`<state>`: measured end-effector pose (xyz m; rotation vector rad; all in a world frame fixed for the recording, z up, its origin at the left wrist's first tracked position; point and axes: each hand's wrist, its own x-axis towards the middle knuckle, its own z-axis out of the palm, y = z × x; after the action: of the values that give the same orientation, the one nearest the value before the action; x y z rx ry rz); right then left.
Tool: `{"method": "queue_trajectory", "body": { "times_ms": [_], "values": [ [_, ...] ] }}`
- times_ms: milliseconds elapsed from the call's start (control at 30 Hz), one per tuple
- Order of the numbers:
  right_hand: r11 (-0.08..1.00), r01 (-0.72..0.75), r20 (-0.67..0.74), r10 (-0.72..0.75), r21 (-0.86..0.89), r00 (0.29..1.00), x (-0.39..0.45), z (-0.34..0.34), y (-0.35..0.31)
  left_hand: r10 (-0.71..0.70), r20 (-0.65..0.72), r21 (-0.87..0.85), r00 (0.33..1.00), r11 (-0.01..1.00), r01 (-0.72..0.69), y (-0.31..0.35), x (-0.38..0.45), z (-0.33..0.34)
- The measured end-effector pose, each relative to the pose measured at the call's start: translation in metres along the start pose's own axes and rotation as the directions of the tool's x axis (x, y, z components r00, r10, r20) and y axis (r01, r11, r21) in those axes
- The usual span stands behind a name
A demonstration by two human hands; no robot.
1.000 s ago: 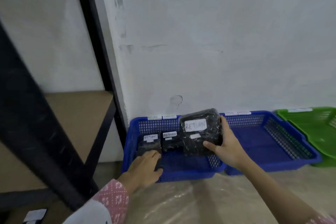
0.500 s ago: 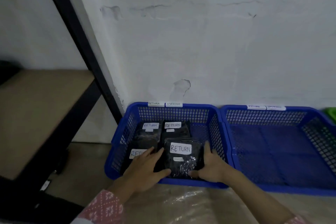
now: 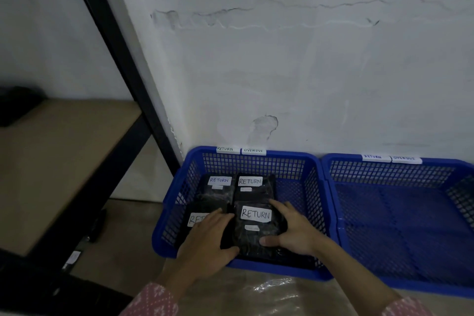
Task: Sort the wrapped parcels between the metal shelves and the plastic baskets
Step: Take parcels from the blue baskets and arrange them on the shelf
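A blue plastic basket (image 3: 256,160) against the wall holds several black wrapped parcels with white "RETURN" labels. The front right parcel (image 3: 252,232) lies flat in the basket, and my right hand (image 3: 292,233) grips its right edge. My left hand (image 3: 207,241) presses on its left edge and partly covers the front left parcel (image 3: 196,213). Two more parcels, one (image 3: 218,186) on the left and one (image 3: 254,186) on the right, lie at the back of the basket. The rim carries "RETURN" and "OVERDUE" tags.
A second blue basket (image 3: 400,213) stands to the right with nothing in it. A metal shelf (image 3: 56,161) with a brown board and black upright post (image 3: 123,59) is on the left. The baskets rest on a plastic-covered surface (image 3: 269,292).
The parcel held upright over the basket one second ago has been lowered flat into the basket's front right. Both hands now rest on it, and the view has dropped closer.
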<state>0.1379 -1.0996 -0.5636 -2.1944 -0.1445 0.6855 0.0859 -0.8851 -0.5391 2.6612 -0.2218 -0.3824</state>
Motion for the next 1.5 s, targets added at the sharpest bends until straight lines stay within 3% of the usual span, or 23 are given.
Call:
{"method": "queue_trajectory", "body": {
  "times_ms": [367, 567, 733, 867, 1133, 1500],
  "values": [
    [0.997, 0.083, -0.038, -0.083, -0.007, 0.996, -0.012, 0.000, -0.005, -0.001, 0.060, -0.058, 0.998, 0.998, 0.005, 0.004, -0.002, -0.006],
    [0.940, 0.055, -0.041, -0.073, -0.338, 0.996, -0.034, -0.015, -0.032, 0.110, 0.020, 0.095, 0.994, 0.989, -0.111, 0.017, -0.014, -0.043],
    [0.710, 0.094, -0.044, -0.173, -0.698, 0.984, -0.074, -0.024, -0.090, 0.196, 0.085, 0.406, 0.977, 0.888, -0.213, 0.027, -0.042, -0.097],
    [0.594, 0.077, -0.075, -0.227, -0.801, 0.971, -0.121, -0.008, -0.138, 0.241, 0.053, 0.517, 0.969, 0.824, -0.233, 0.032, -0.094, -0.132],
    [0.541, 0.050, -0.199, -0.393, -0.839, 0.898, -0.234, 0.063, -0.233, 0.376, -0.104, 0.600, 0.921, 0.762, -0.243, 0.010, -0.248, -0.192],
    [0.408, 0.112, -0.186, -0.622, -0.906, 0.760, -0.334, 0.130, -0.387, 0.334, -0.320, 0.648, 0.887, 0.760, -0.052, -0.052, -0.422, -0.310]
  ]
}}
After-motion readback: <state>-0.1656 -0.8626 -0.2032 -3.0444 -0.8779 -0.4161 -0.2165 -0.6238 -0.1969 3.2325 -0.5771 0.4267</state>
